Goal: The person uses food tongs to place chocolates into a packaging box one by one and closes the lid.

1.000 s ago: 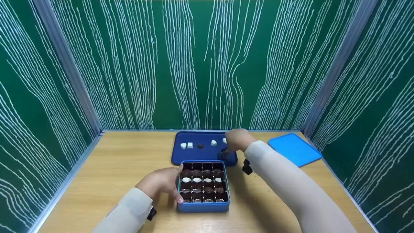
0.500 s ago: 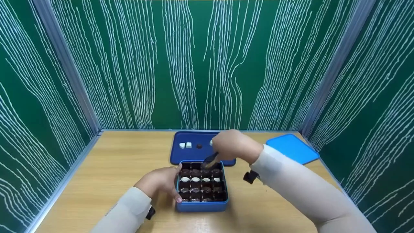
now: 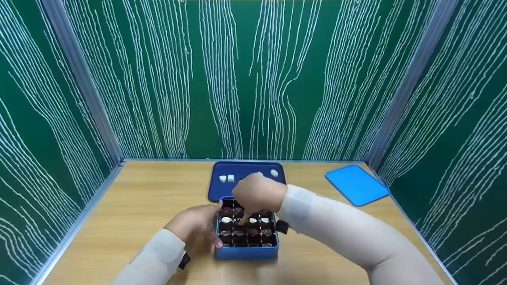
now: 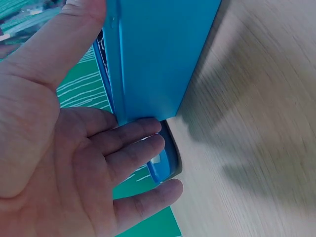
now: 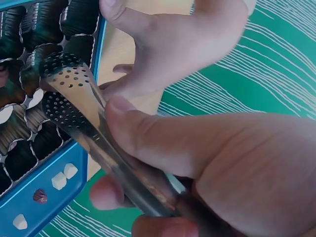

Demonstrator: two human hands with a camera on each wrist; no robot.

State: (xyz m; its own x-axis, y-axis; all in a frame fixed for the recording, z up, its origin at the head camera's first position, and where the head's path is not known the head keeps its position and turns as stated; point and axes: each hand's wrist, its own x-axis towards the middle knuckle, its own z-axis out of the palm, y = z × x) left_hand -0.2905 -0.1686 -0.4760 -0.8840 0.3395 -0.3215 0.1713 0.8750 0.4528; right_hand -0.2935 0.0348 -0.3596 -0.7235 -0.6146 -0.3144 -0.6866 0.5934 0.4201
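My left hand point(image 3: 198, 221) lies along the left side of a blue box point(image 3: 246, 253), thumb at the front corner and forefinger at the back corner. In the left wrist view its fingers point(image 4: 136, 155) are fairly straight beside the box wall. My right hand point(image 3: 257, 194) grips metal tongs point(image 5: 123, 173) with perforated tips, pointing down into the box's divided insert. The tips stand apart over the row of white chocolates point(image 3: 252, 220); the second place from the left in that row is hidden by them. Dark chocolates point(image 3: 267, 231) fill other compartments.
Behind the box lies a dark blue tray point(image 3: 216, 190) with several white pieces point(image 3: 231, 178) and a dark one, partly hidden by my right hand. A bright blue lid point(image 3: 356, 184) is at the table's back right. Green walls point(image 3: 158, 79) enclose the table.
My right hand has moved with the tongs from the tray's right end, leftward and nearer, into the box. My left hand has stayed at the box.
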